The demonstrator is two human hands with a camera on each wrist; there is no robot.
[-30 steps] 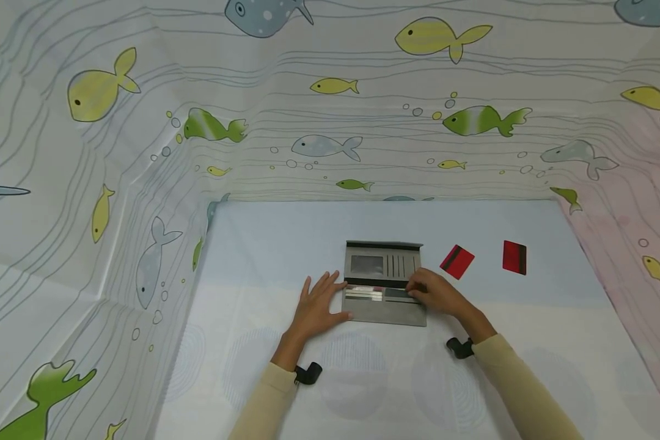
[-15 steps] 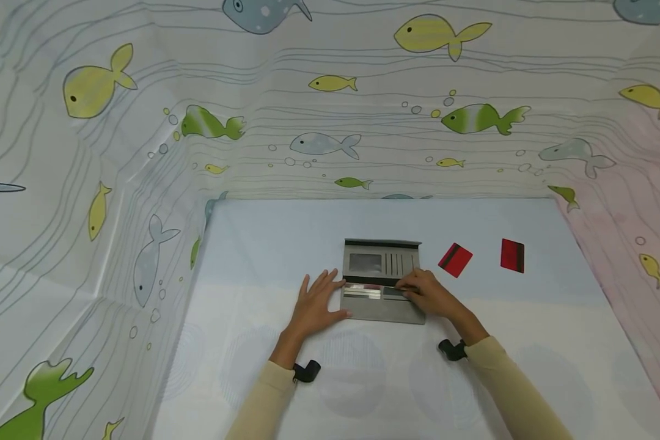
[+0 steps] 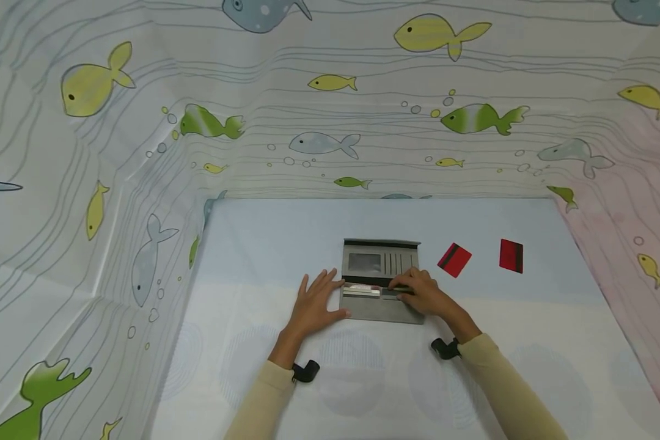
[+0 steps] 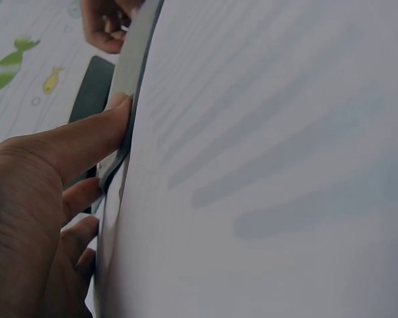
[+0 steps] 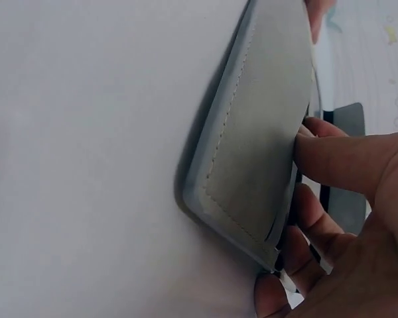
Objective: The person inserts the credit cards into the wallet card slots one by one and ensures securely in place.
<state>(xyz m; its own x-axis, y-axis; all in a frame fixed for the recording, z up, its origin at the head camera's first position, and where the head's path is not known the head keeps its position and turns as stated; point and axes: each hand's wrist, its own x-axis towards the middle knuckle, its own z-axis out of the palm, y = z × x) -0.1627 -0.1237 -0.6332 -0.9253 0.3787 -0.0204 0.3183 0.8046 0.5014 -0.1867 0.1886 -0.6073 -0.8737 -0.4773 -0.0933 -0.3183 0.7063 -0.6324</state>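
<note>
A long grey wallet [image 3: 382,310] lies unfolded on the table, with card slots and a clear window on its far half. My left hand [image 3: 315,307] is spread at the wallet's left edge, its thumb [image 4: 96,139] pressing the near corner. My right hand [image 3: 422,292] has its fingers curled at the pocket opening along the wallet's middle. Its thumb [image 5: 328,159] lies on the pocket's edge and the other fingers reach behind it; whatever is between them is hidden. Pale, shiny strips [image 3: 361,290] show in the left part of the pocket.
Two red cards with dark stripes lie right of the wallet: a tilted card [image 3: 454,260] and, farther right, a nearly upright card [image 3: 511,255]. A fish-patterned sheet [image 3: 275,177] rises behind the pale table cover [image 3: 264,238] and along its sides.
My right hand has slid a little left along the wallet's pocket opening. My left hand, the wallet and the red cards keep their places.
</note>
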